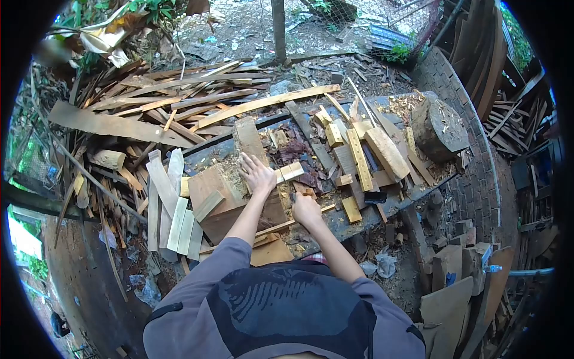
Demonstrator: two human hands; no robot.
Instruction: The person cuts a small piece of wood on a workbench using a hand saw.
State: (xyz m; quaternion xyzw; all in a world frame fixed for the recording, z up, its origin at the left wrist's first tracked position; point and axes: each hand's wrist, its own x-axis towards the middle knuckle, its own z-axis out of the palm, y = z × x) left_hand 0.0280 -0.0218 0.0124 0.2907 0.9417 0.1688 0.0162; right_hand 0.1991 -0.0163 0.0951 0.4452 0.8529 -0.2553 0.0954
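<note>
My left hand (pixel 258 175) lies with its fingers spread on wood, at the near end of an upright-looking board (pixel 248 139). Beside its thumb is a short pale wood piece (pixel 290 173) with dark lines across it. Under and left of that hand sits a large wooden block (pixel 218 185), with a small offcut (pixel 209 205) on top. My right hand (pixel 307 210) is closed, just below the pale piece. A bit of orange-brown wood and a dark tip show at its fingers, but what it grips is mostly hidden.
Several wood blocks (pixel 359 160) and a thick beam (pixel 387 154) lie on the workbench (pixel 394 206) to the right, with a log stump (pixel 439 128) at its far end. Wood strips (pixel 179 99) are heaped behind. Pale slats (pixel 179 224) stand left; shavings are scattered about.
</note>
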